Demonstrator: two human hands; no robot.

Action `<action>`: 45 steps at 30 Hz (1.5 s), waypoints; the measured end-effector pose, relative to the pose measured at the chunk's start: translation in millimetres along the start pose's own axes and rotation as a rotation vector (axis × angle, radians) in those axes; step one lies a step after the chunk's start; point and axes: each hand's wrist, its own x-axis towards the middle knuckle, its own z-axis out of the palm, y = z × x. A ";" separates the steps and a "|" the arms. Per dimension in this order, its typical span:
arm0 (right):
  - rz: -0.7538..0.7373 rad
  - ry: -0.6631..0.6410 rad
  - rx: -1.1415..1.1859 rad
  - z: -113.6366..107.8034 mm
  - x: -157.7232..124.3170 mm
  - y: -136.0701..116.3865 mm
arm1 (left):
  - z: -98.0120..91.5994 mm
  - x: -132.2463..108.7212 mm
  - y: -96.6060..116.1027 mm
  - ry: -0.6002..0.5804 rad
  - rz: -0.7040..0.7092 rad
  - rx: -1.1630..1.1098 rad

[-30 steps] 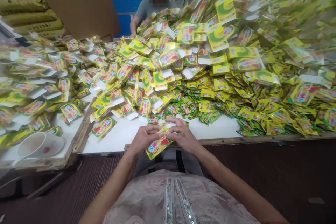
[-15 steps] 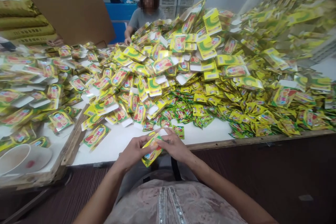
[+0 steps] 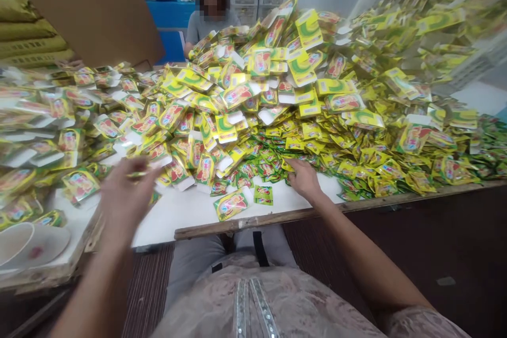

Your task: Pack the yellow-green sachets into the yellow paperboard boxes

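Note:
My left hand [image 3: 127, 195], blurred by motion, is over the left part of the white table beside the heap of small boxes, its thumb and fingers apart around the edge of the pile. My right hand [image 3: 306, 179] is at the front of the sachet pile, fingertips closed on a yellow sachet [image 3: 287, 165]. Between the hands a flat yellow-green printed box [image 3: 232, 204] lies near the table's front edge. A single green sachet [image 3: 263, 195] lies flat just to its right.
A tall heap of yellow boxes [image 3: 237, 94] covers the table, with many sachets [image 3: 372, 163] to the right. A white cup [image 3: 18, 243] stands at the left. A wooden strip [image 3: 253, 221] edges the table. Another person [image 3: 212, 21] sits behind the heap, before crates.
Both hands have let go of the box, which now lies on the table. My left hand has moved left to the boxes, my right hand right to the sachets.

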 end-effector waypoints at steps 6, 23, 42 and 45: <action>-0.007 0.214 0.250 1.6 -29.6 -16.4 | 113.3 -61.9 28.2 -0.522 0.307 0.368; 0.401 -0.022 1.259 33.7 -42.1 -68.2 | 129.6 -52.3 7.2 -0.618 -0.054 -0.258; -0.218 -0.472 0.584 -1.5 -3.0 -78.0 | 109.1 -62.6 13.7 -0.666 -0.384 -0.778; -0.265 -0.568 0.506 -8.9 2.9 -81.4 | 112.0 -65.5 12.0 -0.678 -0.402 -0.767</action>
